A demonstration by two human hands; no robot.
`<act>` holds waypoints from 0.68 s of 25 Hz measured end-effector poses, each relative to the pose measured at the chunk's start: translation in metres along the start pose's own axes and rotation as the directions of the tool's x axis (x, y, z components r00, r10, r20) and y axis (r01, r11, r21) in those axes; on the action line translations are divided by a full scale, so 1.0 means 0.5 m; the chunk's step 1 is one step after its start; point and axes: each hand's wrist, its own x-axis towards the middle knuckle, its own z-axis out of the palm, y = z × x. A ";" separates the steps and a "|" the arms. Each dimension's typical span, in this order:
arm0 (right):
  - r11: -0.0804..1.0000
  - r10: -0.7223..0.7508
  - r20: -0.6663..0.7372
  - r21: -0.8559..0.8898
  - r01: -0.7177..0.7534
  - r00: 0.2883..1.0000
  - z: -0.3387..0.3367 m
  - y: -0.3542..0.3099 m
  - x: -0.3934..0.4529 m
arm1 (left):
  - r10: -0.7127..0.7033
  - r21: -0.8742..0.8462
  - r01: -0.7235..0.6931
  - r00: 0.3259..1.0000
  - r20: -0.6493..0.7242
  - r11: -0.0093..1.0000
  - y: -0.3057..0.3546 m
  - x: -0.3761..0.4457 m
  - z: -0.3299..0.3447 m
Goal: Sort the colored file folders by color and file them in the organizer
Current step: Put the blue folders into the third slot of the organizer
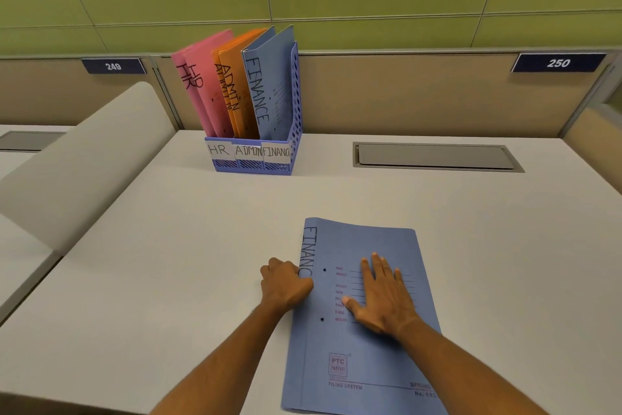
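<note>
blue folder [370, 340] flat on tabletop [168, 263], 6 o'clock of organizer [269, 158] | left grip [286, 283] curled at its spine edge, seemingly pinching it | right grip [383, 293] open, palm flat on cover | FINANCE slot at organizer's 3 o'clock side holds one blue already | risk: thin spine slips my pinch; lifted cover may flop open

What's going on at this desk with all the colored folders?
A person is filing folders by color. One blue FINANCE folder lies flat on the desk; the right hand presses flat on its cover while the left hand curls at its spine edge. The blue organizer behind already holds pink HR folders, orange ADMIN folders and another blue FINANCE folder.
</note>
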 end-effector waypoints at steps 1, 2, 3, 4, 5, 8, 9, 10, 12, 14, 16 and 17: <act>1.000 0.000 0.003 0.004 0.000 1.000 -0.001 0.000 0.000 | 0.005 -0.082 -0.005 1.000 0.005 0.997 -0.002 0.003 -0.003; 1.000 -0.001 0.007 0.007 0.001 1.000 -0.002 0.000 -0.001 | 0.005 -0.177 -0.002 1.000 0.016 0.984 -0.005 0.006 -0.005; 1.000 -0.003 0.009 0.012 0.003 1.000 -0.003 0.000 -0.002 | -0.006 -0.265 0.014 0.999 0.031 0.964 -0.007 0.007 -0.008; 1.000 -0.005 0.009 0.019 0.004 1.000 -0.004 0.000 -0.001 | -0.017 -0.321 0.031 0.999 0.047 0.947 -0.008 0.005 -0.013; 1.000 -0.006 0.008 0.025 0.006 1.000 -0.005 0.001 0.000 | -0.031 -0.349 0.048 0.998 0.052 0.936 -0.009 0.003 -0.017; 1.000 -0.005 0.005 0.019 0.005 1.000 -0.008 0.002 0.000 | -0.048 -0.408 0.070 0.997 0.064 0.910 -0.012 0.002 -0.021; 1.000 -0.003 0.000 0.015 0.003 1.000 -0.009 0.002 -0.002 | -0.053 -0.418 0.076 0.996 0.068 0.905 -0.012 0.001 -0.022; 1.000 -0.003 -0.008 0.011 0.003 1.000 -0.011 0.003 -0.003 | -0.058 -0.430 0.081 0.996 0.067 0.899 -0.012 0.001 -0.022; 1.000 -0.018 -0.039 0.000 0.018 0.999 -0.021 0.004 -0.006 | -0.060 -0.447 0.078 0.997 0.055 0.891 -0.007 0.000 -0.027; 0.999 -0.043 -0.078 -0.008 0.042 0.996 -0.038 0.006 -0.007 | -0.042 -0.461 0.049 0.999 0.026 0.886 0.005 -0.002 -0.038; 0.998 -0.063 -0.120 -0.015 0.062 0.991 -0.062 0.008 -0.004 | -0.014 -0.489 0.007 1.000 -0.011 0.872 0.024 -0.004 -0.055; 0.997 -0.072 -0.142 -0.018 0.070 0.987 -0.075 0.009 -0.002 | -0.003 -0.501 -0.012 1.000 -0.029 0.865 0.036 -0.004 -0.065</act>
